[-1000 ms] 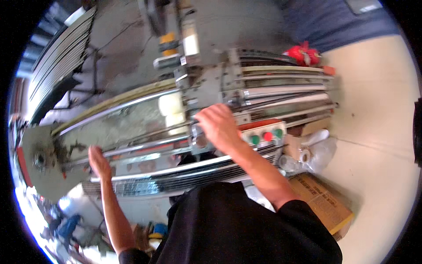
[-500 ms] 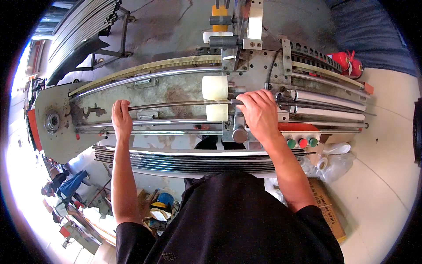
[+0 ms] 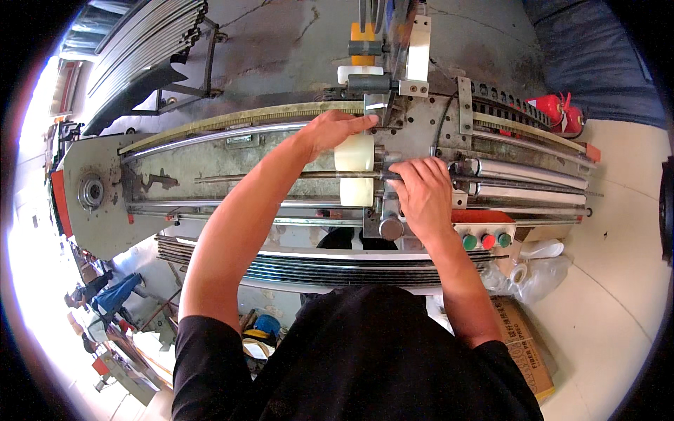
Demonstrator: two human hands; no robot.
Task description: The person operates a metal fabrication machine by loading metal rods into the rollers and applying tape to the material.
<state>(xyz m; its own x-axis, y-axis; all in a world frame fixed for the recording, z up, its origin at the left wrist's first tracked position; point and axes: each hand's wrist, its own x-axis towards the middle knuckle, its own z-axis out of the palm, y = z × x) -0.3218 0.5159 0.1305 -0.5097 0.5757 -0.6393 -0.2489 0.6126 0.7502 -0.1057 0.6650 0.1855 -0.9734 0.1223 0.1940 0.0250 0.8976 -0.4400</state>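
Note:
My right hand (image 3: pixel 425 193) is closed around a long thin dark rod (image 3: pixel 281 176), just right of the carriage. The rod lies across two pale rollers, an upper one (image 3: pixel 354 153) and a lower one (image 3: pixel 357 191), and its left end is free over the machine bed. Above the upper roller is my left hand (image 3: pixel 330 132), its fingers stretched to the right. Their tips reach the lower end of a dark shiny strip (image 3: pixel 394 81) hanging over the metal carriage plate (image 3: pixel 414 119); contact is hard to make out.
Long rails (image 3: pixel 232 203) run along the machine bed. A control box with coloured buttons (image 3: pixel 488 241) sits at front right. Between my body and the machine lie several dark rods (image 3: pixel 337 270). More tubes (image 3: pixel 144 52) rest on a rack at far left. Red fire extinguishers (image 3: pixel 558 112) stand behind right.
My left hand has let go of the rod's left end and moved right and away from me to the carriage. My right hand still grips the rod. The view has shifted slightly.

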